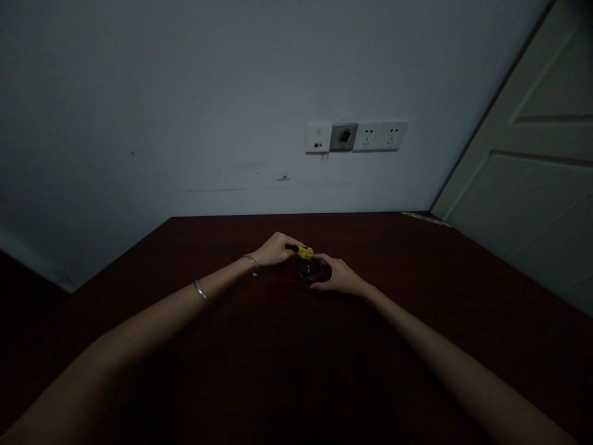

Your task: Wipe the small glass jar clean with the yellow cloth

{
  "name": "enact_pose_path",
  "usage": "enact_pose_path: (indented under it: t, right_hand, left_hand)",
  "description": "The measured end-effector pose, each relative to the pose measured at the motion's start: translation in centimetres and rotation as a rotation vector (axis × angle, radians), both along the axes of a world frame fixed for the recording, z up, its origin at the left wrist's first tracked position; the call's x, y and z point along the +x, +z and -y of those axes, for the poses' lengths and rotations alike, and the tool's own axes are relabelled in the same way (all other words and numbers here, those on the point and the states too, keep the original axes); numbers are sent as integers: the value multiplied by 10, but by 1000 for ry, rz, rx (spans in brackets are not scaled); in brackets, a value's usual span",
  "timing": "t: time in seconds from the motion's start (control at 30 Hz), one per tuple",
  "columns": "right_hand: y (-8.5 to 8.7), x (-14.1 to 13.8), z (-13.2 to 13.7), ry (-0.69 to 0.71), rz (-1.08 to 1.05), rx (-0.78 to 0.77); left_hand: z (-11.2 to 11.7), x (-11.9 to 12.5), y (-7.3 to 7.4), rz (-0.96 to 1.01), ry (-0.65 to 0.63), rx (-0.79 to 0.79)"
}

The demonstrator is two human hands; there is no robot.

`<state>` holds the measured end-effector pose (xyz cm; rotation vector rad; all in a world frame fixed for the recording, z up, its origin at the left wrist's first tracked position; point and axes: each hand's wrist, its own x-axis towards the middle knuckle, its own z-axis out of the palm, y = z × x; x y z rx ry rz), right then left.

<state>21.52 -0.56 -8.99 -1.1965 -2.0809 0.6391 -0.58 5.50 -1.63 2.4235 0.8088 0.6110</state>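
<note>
My left hand (277,248) is closed on a small yellow-and-black object (304,252), whose exact kind I cannot make out in the dim light. Its yellow end sticks out to the right, over the far rim of a small, dark, see-through round dish (307,271) that looks like glass. From the right, my right hand (340,275) grips the side of this dish, thumb at the near edge and fingers at the far edge. The dish stands on the dark red table (259,352). Whether anything lies in it is too dark to tell.
A pale wall rises behind the table, with a row of switches and sockets (377,136). At the right stands a panelled door (542,185). A thin pale strip (424,218) lies along the table's far right edge.
</note>
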Motion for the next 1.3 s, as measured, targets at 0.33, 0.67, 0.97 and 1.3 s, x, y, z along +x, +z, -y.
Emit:
enact_pose_path:
  t: [0.33,0.67,0.97,1.3]
  right_hand:
    - [3,-1,3,-12,12,-3]
    - [2,-2,2,-19,24,6]
    - [4,-3,5,-12,16,5]
    - [2,-1,2,-3,4,-9]
  left_hand:
    - [12,-5,4,-180,-145,174]
    - [42,-2,20,-344,-237,321]
    - [63,8,39,-390,-130,280]
    - [10,11,17,-300,-56,335]
